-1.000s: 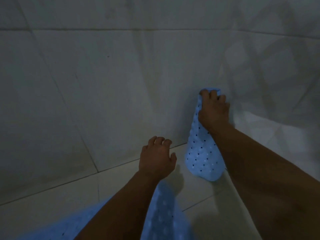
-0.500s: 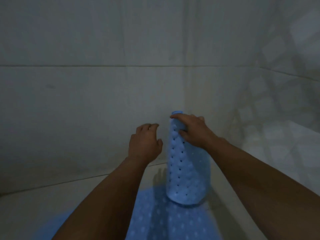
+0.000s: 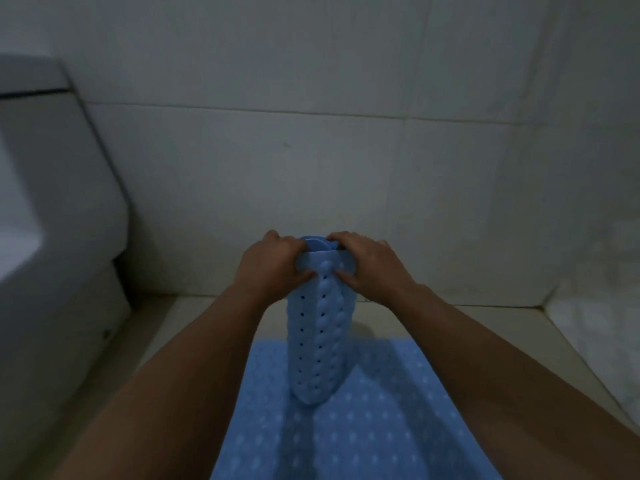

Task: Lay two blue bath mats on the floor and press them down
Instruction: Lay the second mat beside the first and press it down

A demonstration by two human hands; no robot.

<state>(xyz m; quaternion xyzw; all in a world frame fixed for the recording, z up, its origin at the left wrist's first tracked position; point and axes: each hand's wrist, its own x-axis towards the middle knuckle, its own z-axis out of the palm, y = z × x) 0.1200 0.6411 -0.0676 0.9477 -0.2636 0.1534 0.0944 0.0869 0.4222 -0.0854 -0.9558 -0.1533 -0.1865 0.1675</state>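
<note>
Rolled blue mat upright on flat blue mat, far end; left hand, right hand gripping its top edge from either side, fingers curled over

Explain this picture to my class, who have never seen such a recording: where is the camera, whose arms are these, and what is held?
The camera sits on a person's head, looking forward and down, so the two bare arms are that person's own; no machine is involved. One blue bath mat lies flat on the floor. The left hand and right hand both grip the top of a second, rolled mat, which stands upright with its lower end on the flat one. A white toilet stands at the left, with a tiled wall behind.
</note>
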